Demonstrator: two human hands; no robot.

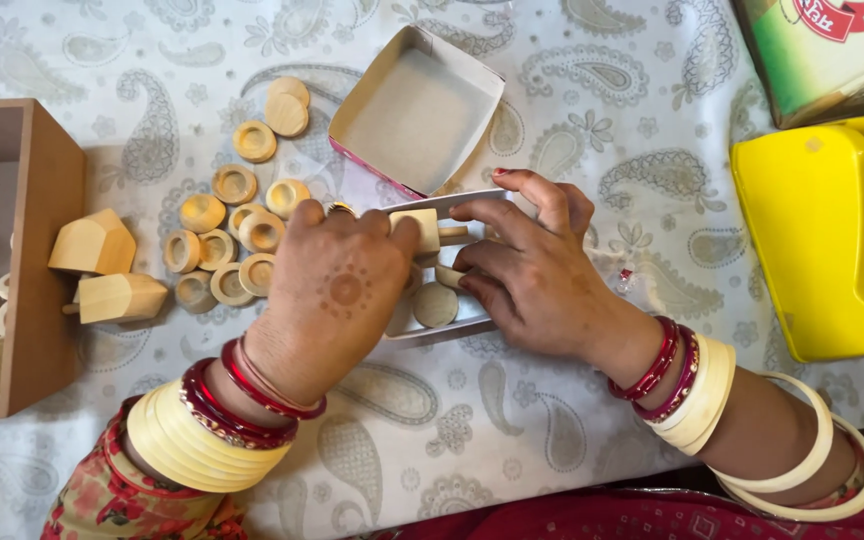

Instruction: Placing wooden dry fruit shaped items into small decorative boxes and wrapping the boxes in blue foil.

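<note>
Your left hand pinches wooden block over shallow tray, centre worktop; right hand fingers small wooden piece inside. Risk: crowded fingers knock disc out, tip tray.

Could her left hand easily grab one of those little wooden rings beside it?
Probably yes: the left hand lies right beside the wooden rings, with nothing between them, though its fingers now hold a wooden block.
</note>
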